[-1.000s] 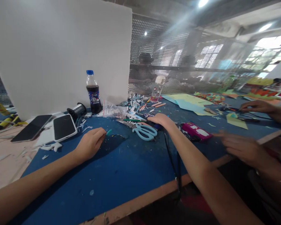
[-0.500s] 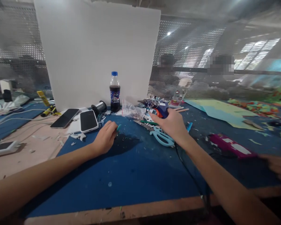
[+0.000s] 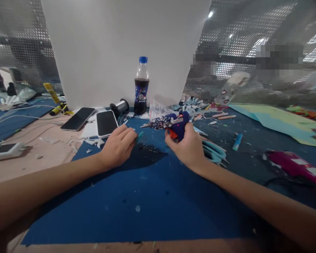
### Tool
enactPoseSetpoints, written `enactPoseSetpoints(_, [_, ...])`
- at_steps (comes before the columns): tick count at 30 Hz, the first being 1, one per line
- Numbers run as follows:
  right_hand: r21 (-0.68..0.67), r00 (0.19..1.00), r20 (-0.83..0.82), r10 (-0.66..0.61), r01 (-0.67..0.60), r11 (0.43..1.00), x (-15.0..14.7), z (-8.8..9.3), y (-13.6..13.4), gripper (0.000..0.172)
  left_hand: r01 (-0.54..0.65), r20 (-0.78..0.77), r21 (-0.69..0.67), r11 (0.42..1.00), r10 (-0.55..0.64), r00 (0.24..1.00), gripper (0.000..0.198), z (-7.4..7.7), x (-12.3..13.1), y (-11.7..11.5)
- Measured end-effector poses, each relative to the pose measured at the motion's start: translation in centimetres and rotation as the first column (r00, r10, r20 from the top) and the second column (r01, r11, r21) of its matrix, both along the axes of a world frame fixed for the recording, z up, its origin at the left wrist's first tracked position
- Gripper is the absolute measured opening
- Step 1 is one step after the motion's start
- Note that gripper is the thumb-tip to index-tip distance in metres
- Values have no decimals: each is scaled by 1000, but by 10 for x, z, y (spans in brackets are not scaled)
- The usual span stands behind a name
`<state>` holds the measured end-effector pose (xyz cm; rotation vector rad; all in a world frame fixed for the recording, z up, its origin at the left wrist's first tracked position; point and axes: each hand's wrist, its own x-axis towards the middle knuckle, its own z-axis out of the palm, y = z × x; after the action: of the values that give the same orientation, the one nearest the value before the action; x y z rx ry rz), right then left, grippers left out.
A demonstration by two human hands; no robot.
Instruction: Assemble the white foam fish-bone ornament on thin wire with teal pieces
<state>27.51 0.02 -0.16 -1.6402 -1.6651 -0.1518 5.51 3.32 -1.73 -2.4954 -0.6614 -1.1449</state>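
A dark blue hot glue gun [image 3: 181,123] with an orange trigger is in my right hand [image 3: 190,147], its fingers wrapped round the handle. The nozzle points left, and scraps cling to the barrel. My left hand [image 3: 120,144] is closed on a small teal piece [image 3: 139,136] that sticks out past the fingertips; its full shape is hidden. The nozzle is above and to the right of that piece, apart from it. Light blue scissors [image 3: 214,151] lie on the blue mat [image 3: 137,225] just behind my right wrist.
A cola bottle [image 3: 141,91], a wire spool [image 3: 120,107] and a clear plastic bag [image 3: 158,109] stand behind my hands. Two phones [image 3: 78,118] lie at left. A magenta glue gun [image 3: 296,167] and coloured sheets [image 3: 274,119] are at right.
My right hand has lifted the glue gun from among the scraps and brought it left, nozzle toward my left hand. The view has shifted, and the left hand keeps the teal piece.
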Motion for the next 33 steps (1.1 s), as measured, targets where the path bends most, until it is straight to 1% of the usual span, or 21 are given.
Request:
enactPoseSetpoints(4, [40,1000,-8,-19,19,999,4,-8,8,29,-1,52,-23,1000,3,999,19,1,1,1])
enactPoseSetpoints(7, [101,1000,22,2,-4,995,13,-14,10,28,3,68,-47,999,1,998,20,1,2,2])
enactPoseSetpoints(9, [118,999,38,14,-18,993,18,-16,11,27,-6,66,-62,998,10,998,21,1,2,2])
enactPoseSetpoints(12, [132,996,84,37,-48,990,20,-16,12,27,-21,65,-67,998,25,998,22,1,2,2])
enactPoseSetpoints(17, [187,984,126,125,-148,971,18,-18,12,25,-35,64,-90,995,40,997,22,0,3,3])
enactPoseSetpoints(23, [155,981,118,154,-172,973,17,-16,11,29,-39,80,-82,996,45,996,24,0,2,3])
enactPoseSetpoints(33, [210,972,152,178,-207,955,17,-14,11,29,-51,82,-88,995,59,995,22,-1,3,4])
